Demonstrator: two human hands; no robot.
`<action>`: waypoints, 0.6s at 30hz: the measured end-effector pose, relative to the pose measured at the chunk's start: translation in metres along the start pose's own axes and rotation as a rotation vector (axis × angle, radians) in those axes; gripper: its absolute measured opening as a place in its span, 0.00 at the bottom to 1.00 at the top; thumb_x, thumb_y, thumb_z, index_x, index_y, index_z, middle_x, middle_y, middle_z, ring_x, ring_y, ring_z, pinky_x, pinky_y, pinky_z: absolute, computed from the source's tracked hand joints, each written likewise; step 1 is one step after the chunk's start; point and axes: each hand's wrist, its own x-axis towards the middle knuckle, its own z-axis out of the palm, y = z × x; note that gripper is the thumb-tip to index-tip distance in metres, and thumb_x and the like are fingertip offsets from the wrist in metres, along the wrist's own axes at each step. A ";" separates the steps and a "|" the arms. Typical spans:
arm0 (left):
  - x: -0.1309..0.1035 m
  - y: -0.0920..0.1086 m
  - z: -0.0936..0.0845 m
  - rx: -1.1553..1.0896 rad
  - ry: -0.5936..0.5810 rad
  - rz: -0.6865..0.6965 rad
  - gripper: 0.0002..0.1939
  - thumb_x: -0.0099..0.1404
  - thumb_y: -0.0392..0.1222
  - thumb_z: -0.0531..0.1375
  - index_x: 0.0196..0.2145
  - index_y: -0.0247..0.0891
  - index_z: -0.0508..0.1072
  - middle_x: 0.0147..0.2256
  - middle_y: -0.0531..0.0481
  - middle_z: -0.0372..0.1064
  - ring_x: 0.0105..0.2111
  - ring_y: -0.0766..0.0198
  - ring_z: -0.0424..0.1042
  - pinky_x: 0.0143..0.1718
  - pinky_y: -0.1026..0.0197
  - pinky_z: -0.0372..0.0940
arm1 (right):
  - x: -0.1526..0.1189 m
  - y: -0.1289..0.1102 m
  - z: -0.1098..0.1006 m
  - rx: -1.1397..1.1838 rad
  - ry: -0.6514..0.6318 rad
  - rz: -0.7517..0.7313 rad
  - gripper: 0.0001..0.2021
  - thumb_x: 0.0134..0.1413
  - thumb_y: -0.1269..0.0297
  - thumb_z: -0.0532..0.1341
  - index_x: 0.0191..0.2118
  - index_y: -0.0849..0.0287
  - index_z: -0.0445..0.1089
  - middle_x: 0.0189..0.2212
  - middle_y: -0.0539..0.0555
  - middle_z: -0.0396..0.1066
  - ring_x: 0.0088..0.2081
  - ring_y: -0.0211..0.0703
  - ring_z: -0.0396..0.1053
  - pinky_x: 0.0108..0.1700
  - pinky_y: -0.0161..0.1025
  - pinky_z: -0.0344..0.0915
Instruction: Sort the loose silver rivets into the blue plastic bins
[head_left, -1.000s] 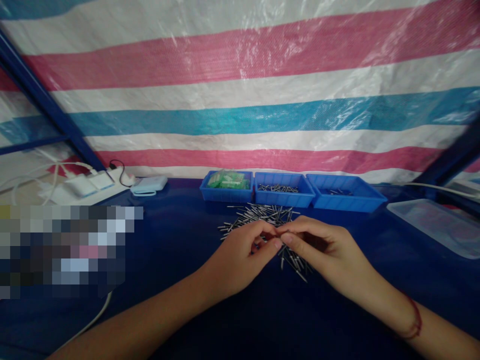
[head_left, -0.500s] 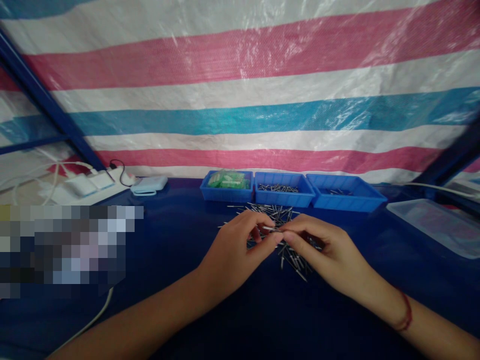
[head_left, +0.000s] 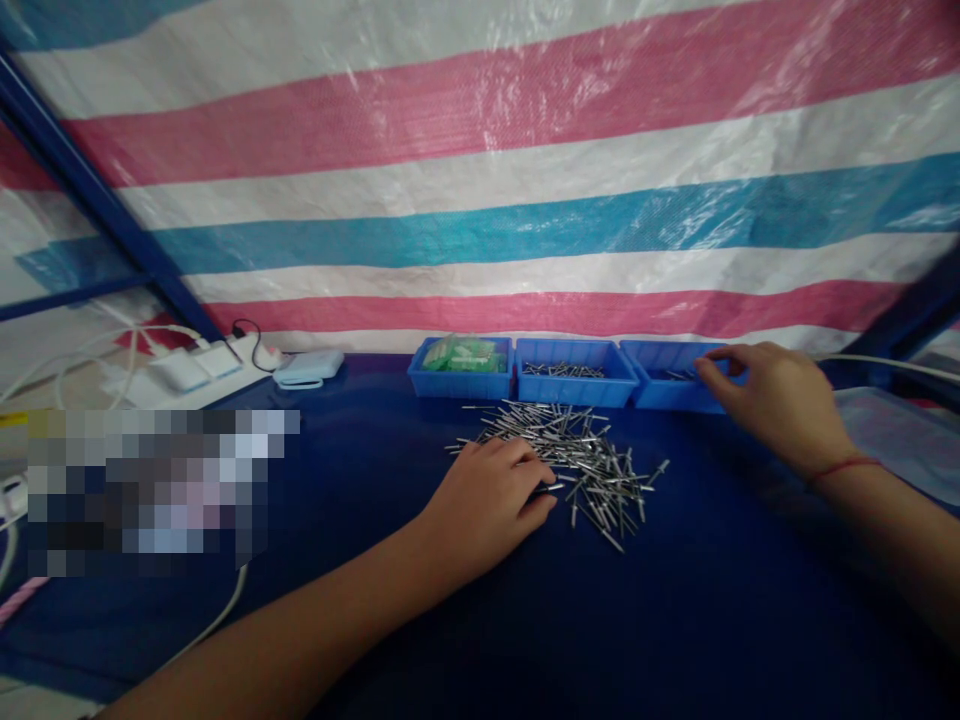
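A loose pile of silver blind rivets (head_left: 611, 480) lies on the dark blue tabletop. At its near left edge rests my left hand (head_left: 495, 500), palm down, its thumb apart from the fingers and one rivet end showing in the gap. My right hand (head_left: 780, 400) is over the right blue bin (head_left: 667, 398), thumb and index fingertip close together in a pinch; anything between them is too small to make out. A few rivets lie inside that bin. More rivets lie in the middle blue bin (head_left: 577, 390).
The left blue bin (head_left: 461, 385) holds green-and-clear plastic packets. A translucent lid (head_left: 900, 440) lies at the right. On the left are a light blue case (head_left: 309, 368), a power strip with plugs (head_left: 202, 365), cables and a blurred-out patch. A striped sheet hangs behind.
My hands were together over the pile, fingertips meeting at a rivet. My right hand has moved right and away to the right bin; my left stays at the pile with its fingers lowered.
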 end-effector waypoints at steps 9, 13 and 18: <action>0.000 0.004 -0.003 0.070 -0.023 0.005 0.10 0.68 0.40 0.51 0.36 0.38 0.72 0.39 0.50 0.69 0.39 0.59 0.67 0.39 0.54 0.60 | -0.008 -0.055 -0.026 0.212 0.010 -0.118 0.11 0.57 0.58 0.52 0.32 0.56 0.68 0.25 0.56 0.68 0.29 0.49 0.66 0.34 0.45 0.61; 0.001 0.003 -0.005 -0.053 0.081 -0.045 0.10 0.68 0.40 0.50 0.37 0.38 0.70 0.38 0.51 0.70 0.39 0.60 0.68 0.40 0.55 0.60 | -0.022 -0.083 -0.031 0.417 -0.091 -0.255 0.10 0.56 0.60 0.54 0.33 0.57 0.70 0.27 0.54 0.71 0.30 0.45 0.68 0.35 0.44 0.63; 0.002 0.005 -0.007 -0.405 0.199 -0.069 0.07 0.67 0.37 0.52 0.37 0.38 0.70 0.38 0.52 0.72 0.39 0.65 0.70 0.41 0.62 0.62 | -0.039 -0.109 -0.034 0.706 -0.370 -0.379 0.09 0.56 0.64 0.56 0.42 0.55 0.69 0.38 0.53 0.72 0.40 0.42 0.70 0.40 0.39 0.66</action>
